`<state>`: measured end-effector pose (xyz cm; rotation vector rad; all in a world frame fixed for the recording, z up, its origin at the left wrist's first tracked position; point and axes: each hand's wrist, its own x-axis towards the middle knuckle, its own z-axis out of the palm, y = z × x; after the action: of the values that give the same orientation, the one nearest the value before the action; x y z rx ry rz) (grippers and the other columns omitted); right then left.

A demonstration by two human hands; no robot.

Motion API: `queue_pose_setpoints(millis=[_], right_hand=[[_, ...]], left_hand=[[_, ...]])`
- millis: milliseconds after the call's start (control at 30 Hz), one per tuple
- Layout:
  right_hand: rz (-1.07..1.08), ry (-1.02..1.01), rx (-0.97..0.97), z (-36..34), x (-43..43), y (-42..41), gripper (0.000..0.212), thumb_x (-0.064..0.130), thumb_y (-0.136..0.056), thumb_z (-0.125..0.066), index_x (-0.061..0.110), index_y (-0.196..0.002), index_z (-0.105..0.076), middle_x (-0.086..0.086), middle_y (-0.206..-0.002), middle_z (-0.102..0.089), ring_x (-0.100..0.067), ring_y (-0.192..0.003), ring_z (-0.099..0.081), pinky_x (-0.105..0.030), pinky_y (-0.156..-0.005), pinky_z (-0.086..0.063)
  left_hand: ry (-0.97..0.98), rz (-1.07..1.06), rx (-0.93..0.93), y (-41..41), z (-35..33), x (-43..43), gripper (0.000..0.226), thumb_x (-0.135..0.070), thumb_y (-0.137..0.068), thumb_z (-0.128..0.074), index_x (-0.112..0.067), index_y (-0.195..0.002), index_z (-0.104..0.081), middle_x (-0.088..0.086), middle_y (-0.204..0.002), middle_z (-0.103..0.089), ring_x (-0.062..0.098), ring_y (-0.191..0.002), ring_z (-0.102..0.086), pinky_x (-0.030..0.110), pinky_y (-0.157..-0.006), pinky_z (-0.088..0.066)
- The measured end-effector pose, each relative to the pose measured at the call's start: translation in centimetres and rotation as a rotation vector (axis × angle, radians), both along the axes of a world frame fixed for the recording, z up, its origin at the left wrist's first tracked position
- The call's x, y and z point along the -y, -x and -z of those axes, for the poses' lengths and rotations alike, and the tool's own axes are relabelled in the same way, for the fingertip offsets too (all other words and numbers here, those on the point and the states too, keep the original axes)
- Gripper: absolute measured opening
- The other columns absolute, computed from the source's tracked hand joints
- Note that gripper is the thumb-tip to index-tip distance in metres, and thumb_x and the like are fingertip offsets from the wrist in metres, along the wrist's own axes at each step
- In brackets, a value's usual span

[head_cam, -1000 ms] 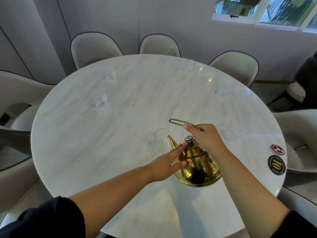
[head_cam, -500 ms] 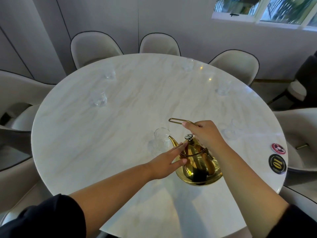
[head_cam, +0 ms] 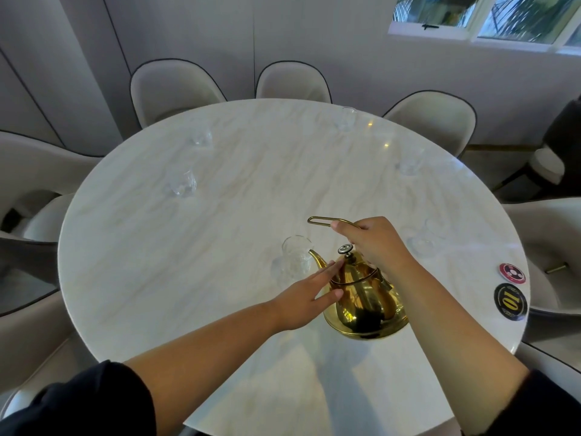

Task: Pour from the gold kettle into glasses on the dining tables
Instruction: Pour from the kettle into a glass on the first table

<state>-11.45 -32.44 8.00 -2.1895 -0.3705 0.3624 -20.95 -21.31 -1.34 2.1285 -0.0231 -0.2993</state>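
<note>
Head view shows my right hand in a closed grip on the handle of the gold kettle; my left hand lies open, fingers flat against its lid side; since a second ago the kettle has tipped further, spout now at the rim of the nearest glass on the tabletop; I judge pouring is starting; other glasses wait.

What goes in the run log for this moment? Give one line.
right hand: grips gold kettle handle | left hand: flat on lid | spout at nearest glass | stream: cannot tell
</note>
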Motion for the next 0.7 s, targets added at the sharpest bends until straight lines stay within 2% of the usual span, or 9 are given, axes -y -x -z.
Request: queue_pose_setpoints(millis=[167,367,567,700], right_hand=[[-0.009,0.016,0.018,-0.43,-0.13,0.02,0.044,0.045,-0.087,-0.061,0.003,-0.073,-0.06,-0.005,-0.057,-0.039,-0.013,-0.048,-0.037,-0.024,-0.051,-0.033],[-0.008,0.031,0.021,-0.59,-0.21,-0.14,0.052,0.046,-0.087,-0.061,-0.007,-0.087,-0.066,-0.004,-0.056,-0.039,-0.012,-0.046,-0.037,-0.024,-0.051,-0.033],[-0.022,0.042,0.025,-0.65,-0.15,-0.3,0.056,0.045,-0.087,-0.061,-0.01,-0.093,-0.065,-0.007,-0.06,-0.039,-0.013,-0.047,-0.036,-0.024,-0.05,-0.033],[-0.022,0.043,0.022,-0.69,0.05,-0.31,0.055,0.045,-0.087,-0.062,-0.009,-0.092,-0.066,-0.008,-0.061,-0.042,-0.014,-0.048,-0.039,-0.024,-0.05,-0.034]], left_hand=[[-0.002,-0.003,0.003,-0.07,-0.21,-0.13,0.057,-0.05,-0.097,-0.032,-0.048,-0.144,0.0,-0.011,-0.158,-0.008,0.017,-0.145,-0.014,0.025,-0.108,-0.013],[0.004,-0.012,0.002,-0.14,-0.33,-0.11,0.057,-0.05,-0.096,-0.031,-0.048,-0.145,-0.001,-0.011,-0.158,-0.008,0.017,-0.145,-0.014,0.025,-0.108,-0.012],[0.001,-0.014,0.003,-0.12,-0.37,0.13,0.057,-0.05,-0.096,-0.031,-0.048,-0.145,0.0,-0.01,-0.158,-0.009,0.016,-0.145,-0.014,0.024,-0.107,-0.012],[-0.01,-0.017,-0.006,-0.17,-0.44,0.18,0.057,-0.051,-0.096,-0.03,-0.048,-0.144,0.0,-0.01,-0.158,-0.009,0.017,-0.145,-0.012,0.029,-0.112,-0.013]])
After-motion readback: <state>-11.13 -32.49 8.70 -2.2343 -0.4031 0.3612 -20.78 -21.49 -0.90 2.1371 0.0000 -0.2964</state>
